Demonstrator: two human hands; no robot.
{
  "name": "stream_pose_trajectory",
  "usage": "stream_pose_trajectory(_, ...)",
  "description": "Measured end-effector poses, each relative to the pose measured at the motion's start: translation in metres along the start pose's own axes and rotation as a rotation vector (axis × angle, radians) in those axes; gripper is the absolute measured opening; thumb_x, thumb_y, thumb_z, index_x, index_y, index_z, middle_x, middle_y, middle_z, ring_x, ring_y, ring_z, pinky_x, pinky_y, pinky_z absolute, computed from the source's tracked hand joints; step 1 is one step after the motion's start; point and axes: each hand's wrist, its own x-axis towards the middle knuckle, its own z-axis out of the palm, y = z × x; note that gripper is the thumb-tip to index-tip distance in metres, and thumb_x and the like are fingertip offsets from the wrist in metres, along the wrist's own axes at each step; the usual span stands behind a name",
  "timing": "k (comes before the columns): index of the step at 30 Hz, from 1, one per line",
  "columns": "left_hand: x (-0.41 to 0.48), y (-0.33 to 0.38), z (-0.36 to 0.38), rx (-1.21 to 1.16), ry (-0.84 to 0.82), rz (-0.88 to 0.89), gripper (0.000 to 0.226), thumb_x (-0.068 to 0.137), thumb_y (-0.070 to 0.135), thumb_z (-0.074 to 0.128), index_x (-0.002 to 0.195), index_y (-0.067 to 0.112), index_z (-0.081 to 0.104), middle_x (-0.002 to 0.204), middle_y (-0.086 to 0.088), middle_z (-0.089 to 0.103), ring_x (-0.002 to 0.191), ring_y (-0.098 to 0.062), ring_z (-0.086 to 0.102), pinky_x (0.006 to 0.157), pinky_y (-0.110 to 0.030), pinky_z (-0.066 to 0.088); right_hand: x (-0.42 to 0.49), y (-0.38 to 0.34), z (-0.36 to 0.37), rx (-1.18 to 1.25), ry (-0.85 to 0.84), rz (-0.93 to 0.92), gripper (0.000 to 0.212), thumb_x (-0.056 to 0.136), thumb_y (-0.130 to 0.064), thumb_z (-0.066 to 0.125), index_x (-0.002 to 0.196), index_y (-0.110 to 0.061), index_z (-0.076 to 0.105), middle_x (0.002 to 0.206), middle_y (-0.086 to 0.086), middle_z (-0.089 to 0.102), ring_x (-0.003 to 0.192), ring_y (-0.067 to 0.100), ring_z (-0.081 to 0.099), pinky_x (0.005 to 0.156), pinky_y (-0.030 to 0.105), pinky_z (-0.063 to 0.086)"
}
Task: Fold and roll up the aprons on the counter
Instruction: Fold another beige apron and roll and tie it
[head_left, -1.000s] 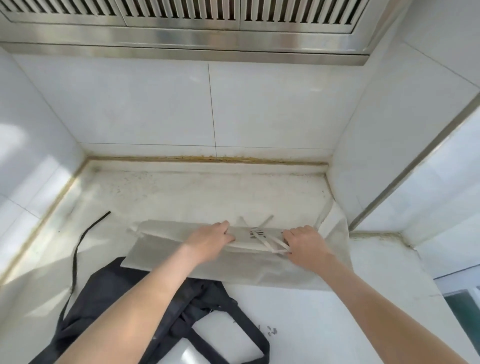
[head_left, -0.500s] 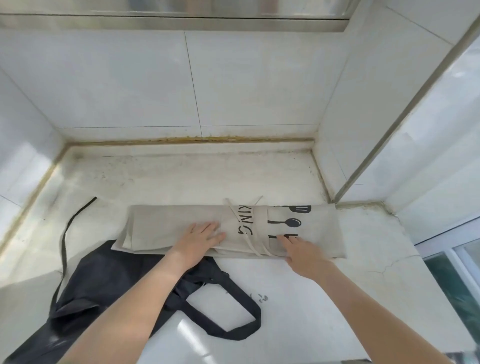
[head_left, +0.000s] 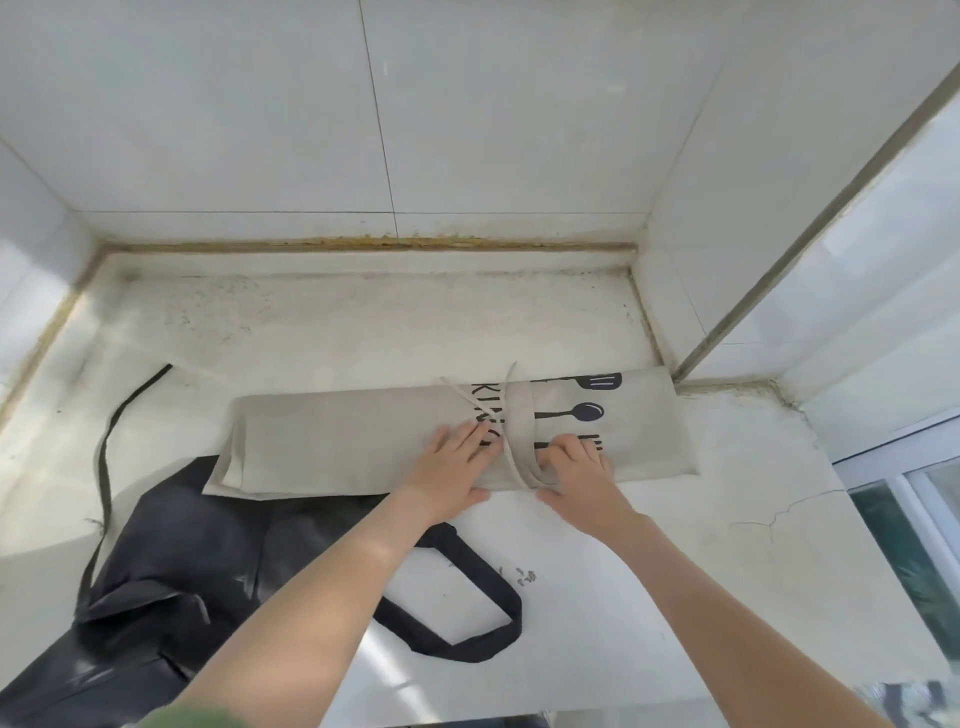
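Beige apron lies folded in 1 long strip on counter, edge over black apron. L hand flat on it; R hand fingers bent by strap, can't tell if pinching. Prob. soft, light, springs open: roll from 1 end.

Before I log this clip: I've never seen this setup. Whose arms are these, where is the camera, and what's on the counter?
No machine: a person works bare-handed, filmed by a wide-angle camera on their head, looking down. On the counter lies a beige apron folded into a long strip, a strap across it. A black apron lies crumpled nearer, partly under it. The left hand presses flat on the beige apron; the right hand rests beside the strap; whether it grips is unclear.
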Motion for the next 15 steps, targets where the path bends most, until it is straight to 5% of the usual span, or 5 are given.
stream_pose_trajectory(4,0.011,0.006,0.009,0.012,-0.027,-0.005,0.056,0.104,0.040,0.021,0.154,0.026,-0.002,0.160,-0.010,-0.010,0.147,-0.022,-0.013,0.118,-0.043,-0.006,-0.004,0.006,0.016,-0.006,0.248,0.014,0.012,0.077,-0.018,0.065,0.088,-0.013,0.060,0.093,0.004,0.054,0.088,0.018,0.034,0.073,0.041,0.046)
stream_pose_trajectory(6,0.013,0.008,0.012,-0.004,-0.035,-0.015,0.054,0.105,0.038,0.017,0.152,0.030,-0.008,0.160,-0.010,-0.011,0.147,-0.022,-0.014,0.118,-0.042,-0.006,-0.005,0.008,0.019,-0.036,0.338,-0.012,0.013,0.079,-0.023,0.050,0.085,-0.016,0.059,0.085,0.002,0.053,0.080,0.017,0.032,0.063,0.038,0.047)
stream_pose_trajectory(10,0.017,0.011,0.012,-0.047,-0.022,-0.048,0.053,0.105,0.036,0.015,0.152,0.029,-0.008,0.160,-0.010,-0.013,0.147,-0.022,-0.017,0.118,-0.041,-0.008,-0.002,0.006,0.017,0.137,0.388,-0.066,0.015,0.088,-0.024,0.042,0.091,-0.022,0.057,0.091,-0.002,0.058,0.081,0.014,0.033,0.073,0.033,0.039)
stream_pose_trajectory(12,0.021,0.012,0.011,-0.079,-0.011,-0.064,0.052,0.105,0.036,0.015,0.153,0.028,-0.005,0.160,-0.009,-0.013,0.146,-0.022,-0.018,0.118,-0.041,-0.009,-0.002,0.003,0.013,0.246,0.330,-0.141,0.016,0.088,-0.018,0.046,0.087,-0.017,0.062,0.090,-0.003,0.060,0.083,0.013,0.038,0.079,0.025,0.035)
stream_pose_trajectory(15,0.027,0.013,0.010,-0.092,0.000,-0.080,0.053,0.105,0.036,0.012,0.152,0.029,-0.011,0.160,-0.008,-0.012,0.146,-0.022,-0.018,0.118,-0.042,-0.009,-0.012,-0.008,-0.004,0.363,-0.127,-0.007,0.018,0.089,-0.016,0.048,0.082,-0.013,0.064,0.078,-0.002,0.058,0.079,0.019,0.050,0.075,0.030,0.042)
